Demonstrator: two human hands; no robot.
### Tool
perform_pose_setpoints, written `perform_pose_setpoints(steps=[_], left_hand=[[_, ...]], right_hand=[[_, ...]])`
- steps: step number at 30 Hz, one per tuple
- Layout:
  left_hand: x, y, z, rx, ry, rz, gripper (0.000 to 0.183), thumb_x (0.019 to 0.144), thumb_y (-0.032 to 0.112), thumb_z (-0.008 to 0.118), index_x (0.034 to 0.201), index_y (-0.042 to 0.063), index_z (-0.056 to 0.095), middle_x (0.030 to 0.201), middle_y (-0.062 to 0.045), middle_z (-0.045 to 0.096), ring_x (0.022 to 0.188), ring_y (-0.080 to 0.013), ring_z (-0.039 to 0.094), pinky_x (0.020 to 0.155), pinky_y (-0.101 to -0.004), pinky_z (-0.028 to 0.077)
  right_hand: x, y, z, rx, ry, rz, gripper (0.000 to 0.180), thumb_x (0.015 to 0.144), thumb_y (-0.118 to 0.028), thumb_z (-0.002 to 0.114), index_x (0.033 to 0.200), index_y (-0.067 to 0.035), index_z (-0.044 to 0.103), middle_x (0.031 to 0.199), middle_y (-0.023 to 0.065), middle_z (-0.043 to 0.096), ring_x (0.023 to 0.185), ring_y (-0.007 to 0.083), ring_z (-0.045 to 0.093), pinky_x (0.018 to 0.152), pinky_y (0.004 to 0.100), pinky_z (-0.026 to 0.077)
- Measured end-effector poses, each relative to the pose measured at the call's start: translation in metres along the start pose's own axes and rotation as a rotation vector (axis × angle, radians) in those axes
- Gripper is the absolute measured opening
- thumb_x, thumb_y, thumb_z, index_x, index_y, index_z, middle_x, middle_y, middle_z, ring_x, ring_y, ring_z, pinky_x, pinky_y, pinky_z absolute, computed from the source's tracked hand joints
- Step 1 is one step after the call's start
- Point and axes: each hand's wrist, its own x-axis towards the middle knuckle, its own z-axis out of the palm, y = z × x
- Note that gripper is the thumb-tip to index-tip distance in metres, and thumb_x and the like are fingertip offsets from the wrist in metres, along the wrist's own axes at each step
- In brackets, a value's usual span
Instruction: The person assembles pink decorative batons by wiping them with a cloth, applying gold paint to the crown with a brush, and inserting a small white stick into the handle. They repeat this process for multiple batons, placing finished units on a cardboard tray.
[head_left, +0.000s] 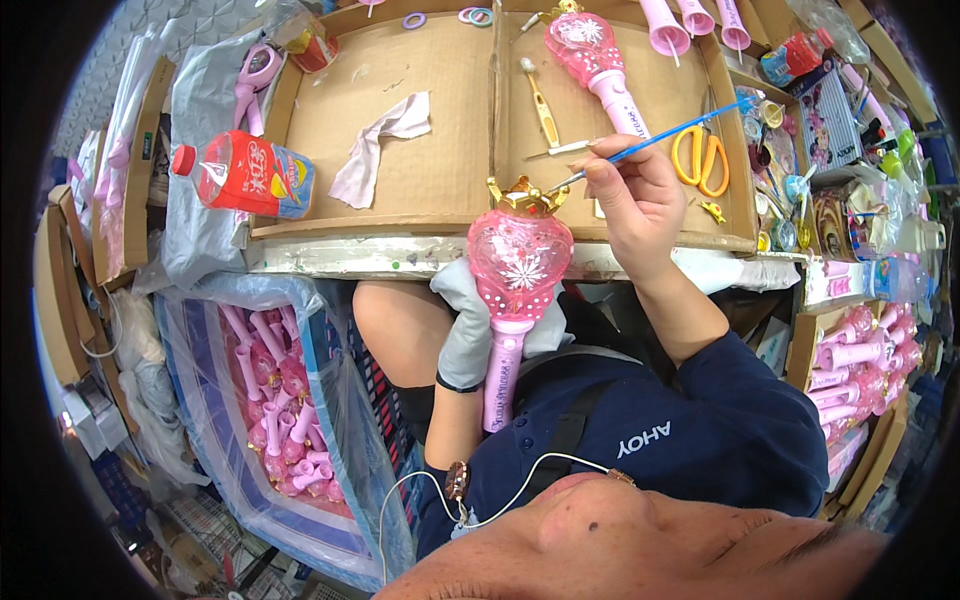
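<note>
In my gloved left hand (463, 330) a pink toy wand (520, 262) is held upright, its clear heart-shaped head bearing a white snowflake and dots. The glove is grey fabric, and the wand's head hides part of it. A gold crown (528, 196) with a red gem tops the wand. Between the fingertips of my bare right hand (637, 202) is a thin blue-handled paintbrush (675, 133). Its bristle tip is at the crown's right side; whether it touches cannot be told.
A divided cardboard tray (420, 180) holds a pale cloth (382, 146), a toothbrush (540, 105), orange-handled scissors (700, 161) and another wand (592, 52). A red-labelled bottle (247, 174) lies at the tray's left edge. A plastic-lined crate (315, 300) of pink wands stands at left; paint jars (783, 234) sit at right.
</note>
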Motion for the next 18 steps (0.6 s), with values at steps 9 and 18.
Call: perform_pose_setpoints(steps=[9,18], left_hand=[[0.0019,-0.0029,-0.0030,-0.310,-0.236,0.074,0.062,0.096,0.043,0.042,0.143,0.004,0.034,0.143,-0.009,0.042,0.129,-0.0211,0.043,0.106,-0.0375,0.041],[-0.0015,-0.0072,-0.0084,0.153,0.067,0.062,0.078,0.087,0.056,0.050,0.143,0.005,0.033,0.139,-0.009,0.045,0.123,-0.0226,0.048,0.101,-0.0392,0.045]], right_hand=[[0.0002,-0.0010,0.0017,0.055,-0.044,0.050,0.026,0.094,-0.006,0.062,0.118,0.003,0.057,0.097,0.0068,0.067,0.091,0.0107,0.063,0.081,0.0239,0.050],[0.0007,0.0030,0.0008,0.040,-0.051,0.055,0.026,0.094,-0.006,0.062,0.118,0.003,0.057,0.099,0.0075,0.067,0.094,0.0119,0.064,0.083,0.0251,0.051]])
